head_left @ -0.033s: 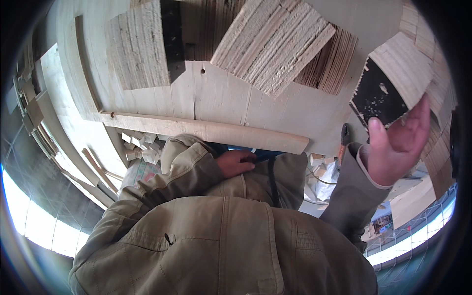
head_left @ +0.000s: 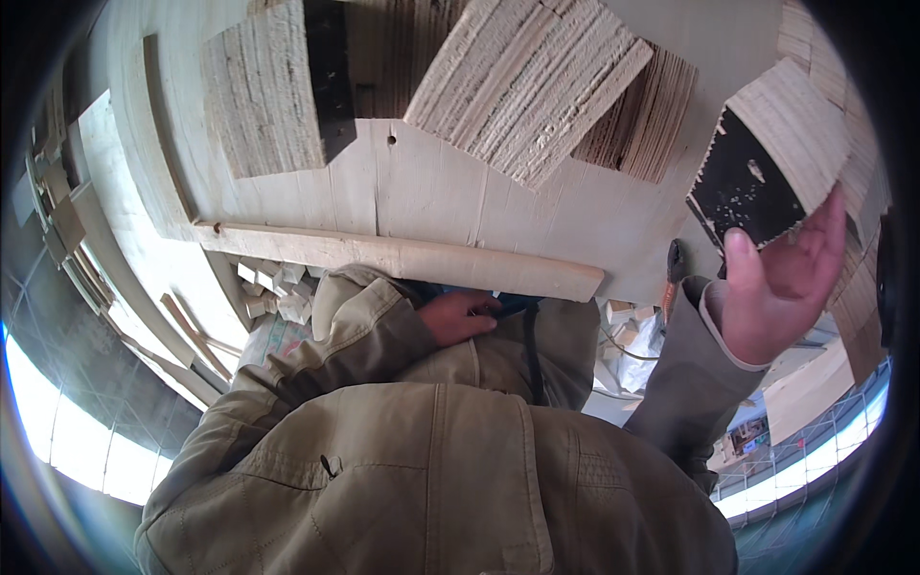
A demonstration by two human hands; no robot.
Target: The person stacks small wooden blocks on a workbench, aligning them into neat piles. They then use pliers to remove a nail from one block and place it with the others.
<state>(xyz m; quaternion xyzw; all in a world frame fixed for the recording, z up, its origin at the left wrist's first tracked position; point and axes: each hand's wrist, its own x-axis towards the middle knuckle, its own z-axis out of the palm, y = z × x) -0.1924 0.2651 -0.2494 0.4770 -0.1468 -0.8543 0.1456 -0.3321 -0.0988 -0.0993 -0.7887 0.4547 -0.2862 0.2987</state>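
Surface: pale plywood sheet (head_left: 431, 192), filling the upper frame, with a long wooden batten (head_left: 402, 257) along its lower edge. Stacked board offcuts: one upper left (head_left: 264, 86), one upper centre (head_left: 532, 81). Small wood blocks (head_left: 278, 287) lie below the batten, left of centre. Bright mesh-covered openings at lower left and lower right edges.

Right hand (head_left: 781, 283): right of frame, fingers spread open, fingertips touching the lower edge of a plywood piece (head_left: 767, 163).

Left hand (head_left: 460, 316): centre, curled at the jacket (head_left: 431, 470) front; whether it holds anything cannot be told.

Plywood piece: upper right, tilted; layered pale edge, black face flecked with white.
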